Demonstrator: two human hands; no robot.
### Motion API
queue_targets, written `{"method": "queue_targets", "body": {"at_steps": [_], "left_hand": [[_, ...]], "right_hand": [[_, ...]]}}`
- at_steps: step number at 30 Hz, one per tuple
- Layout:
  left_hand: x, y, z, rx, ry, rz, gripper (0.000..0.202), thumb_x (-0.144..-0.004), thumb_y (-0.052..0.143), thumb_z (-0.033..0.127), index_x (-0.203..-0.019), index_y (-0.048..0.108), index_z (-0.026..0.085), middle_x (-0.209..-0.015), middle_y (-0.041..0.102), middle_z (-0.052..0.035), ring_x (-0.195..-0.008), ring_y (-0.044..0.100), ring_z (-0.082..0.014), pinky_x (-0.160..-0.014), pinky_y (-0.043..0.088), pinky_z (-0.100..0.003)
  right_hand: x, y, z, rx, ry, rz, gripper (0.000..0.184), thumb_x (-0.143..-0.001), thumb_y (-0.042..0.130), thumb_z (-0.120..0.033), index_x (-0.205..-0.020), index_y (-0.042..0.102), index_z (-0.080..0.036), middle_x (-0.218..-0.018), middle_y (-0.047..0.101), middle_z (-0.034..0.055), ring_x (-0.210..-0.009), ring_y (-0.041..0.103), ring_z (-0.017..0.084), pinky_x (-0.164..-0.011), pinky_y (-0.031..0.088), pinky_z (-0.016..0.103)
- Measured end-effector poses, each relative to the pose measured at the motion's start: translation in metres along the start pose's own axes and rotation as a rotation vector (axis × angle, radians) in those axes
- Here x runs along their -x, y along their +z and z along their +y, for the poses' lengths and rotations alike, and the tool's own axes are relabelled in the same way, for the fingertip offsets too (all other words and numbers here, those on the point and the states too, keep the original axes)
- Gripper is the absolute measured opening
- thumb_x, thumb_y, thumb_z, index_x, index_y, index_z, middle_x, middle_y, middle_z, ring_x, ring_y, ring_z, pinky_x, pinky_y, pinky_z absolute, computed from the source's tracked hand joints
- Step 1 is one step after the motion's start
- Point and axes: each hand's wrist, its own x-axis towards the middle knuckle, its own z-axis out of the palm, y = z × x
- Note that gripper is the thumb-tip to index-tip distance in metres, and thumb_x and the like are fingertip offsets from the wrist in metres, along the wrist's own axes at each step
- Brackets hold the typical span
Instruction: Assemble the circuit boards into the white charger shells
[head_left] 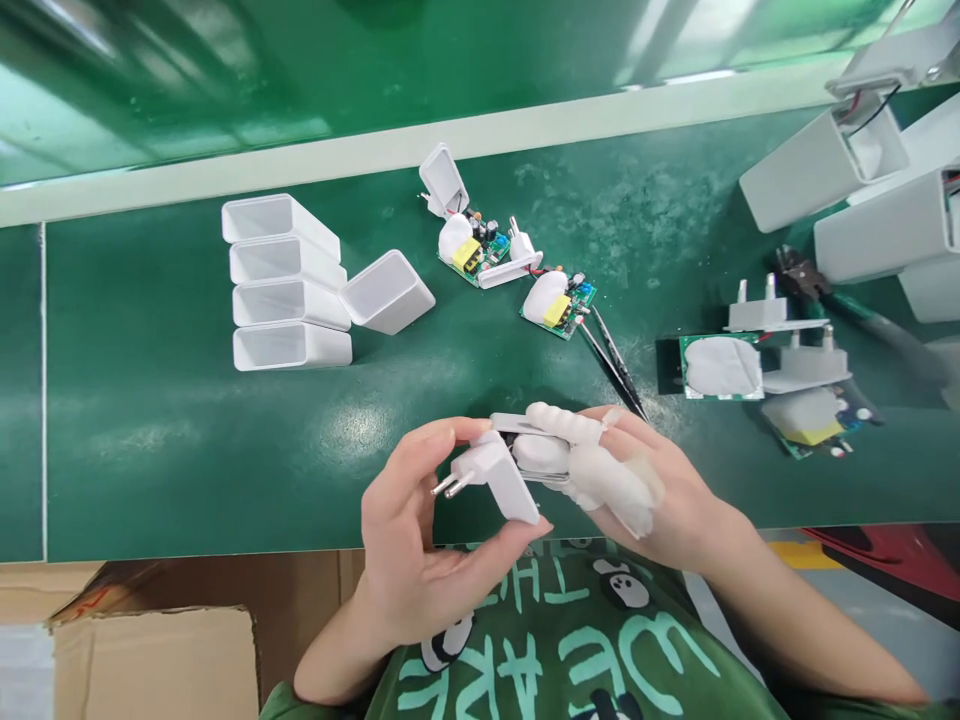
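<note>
Near the front edge of the bench, my left hand grips a white plug cap between thumb and fingers, its two metal pins pointing left. My right hand, with white coverings on its fingers, is closed on a circuit board that carries a white pad. Cap and board sit close together; wires between them are mostly hidden. Just beyond my hands lie tweezers, their tips by another circuit board. A further board with its plug cap rests to the upper left of that one.
Several open white housings are lined up on the left, with one tilted housing beside them. At right are more boards, cutters and larger white housings. A cardboard box stands below the bench at left.
</note>
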Motion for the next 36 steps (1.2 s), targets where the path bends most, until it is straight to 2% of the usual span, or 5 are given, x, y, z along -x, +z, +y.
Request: {"method": "queue_targets", "body": {"at_steps": [6, 15, 23, 31, 36], "left_hand": [[-0.003, -0.006, 0.009, -0.132, -0.087, -0.177, 0.095, -0.073, 0.084, 0.004, -0.151, 0.039, 0.035, -0.135, 0.063, -0.0036, -0.122, 0.064, -0.0209, -0.100, 0.058, -0.031], [-0.015, -0.008, 0.022, -0.366, -0.042, -0.370, 0.076, -0.091, 0.067, 0.016, -0.156, 0.029, 0.026, -0.136, 0.063, -0.0099, -0.117, 0.064, -0.0240, -0.100, 0.056, -0.038], [-0.013, -0.008, 0.016, -0.325, -0.053, -0.266, 0.078, -0.088, 0.072, 0.018, -0.154, 0.031, 0.032, -0.130, 0.065, -0.0085, -0.104, 0.068, -0.0252, -0.091, 0.058, -0.041], [-0.017, -0.012, 0.013, -0.227, -0.108, -0.333, 0.077, -0.088, 0.074, 0.023, -0.153, 0.034, 0.033, -0.134, 0.062, -0.0091, -0.117, 0.065, -0.0288, -0.089, 0.058, -0.042], [-0.016, -0.023, -0.005, -0.082, -0.210, -0.121, 0.106, -0.057, 0.097, 0.046, -0.147, 0.043, 0.033, -0.140, 0.056, -0.0092, -0.118, 0.063, -0.0292, -0.088, 0.057, -0.037]], "right_hand": [[-0.001, -0.001, -0.001, 0.037, -0.019, 0.001, 0.020, -0.087, 0.057, -0.006, -0.095, 0.054, -0.024, -0.083, 0.066, 0.0051, -0.079, 0.060, 0.021, -0.070, 0.059, 0.038], [0.000, -0.002, -0.005, 0.111, -0.092, -0.035, 0.023, -0.080, 0.063, -0.003, -0.092, 0.059, -0.021, -0.127, 0.061, 0.0163, -0.104, 0.062, 0.027, -0.073, 0.058, 0.039], [0.000, -0.009, -0.009, 0.105, -0.082, -0.136, 0.019, -0.081, 0.062, 0.000, -0.083, 0.061, -0.019, -0.133, 0.056, 0.0190, -0.114, 0.060, 0.031, -0.077, 0.057, 0.042], [-0.012, -0.005, -0.012, 0.153, -0.090, -0.095, 0.022, -0.081, 0.062, 0.000, -0.080, 0.057, -0.021, -0.092, 0.053, 0.0085, -0.094, 0.059, 0.025, -0.066, 0.050, 0.033], [-0.013, -0.014, -0.025, 0.166, -0.020, -0.134, 0.024, -0.082, 0.059, 0.001, -0.088, 0.061, -0.023, -0.088, 0.055, 0.0072, -0.081, 0.058, 0.022, -0.061, 0.048, 0.033]]}}
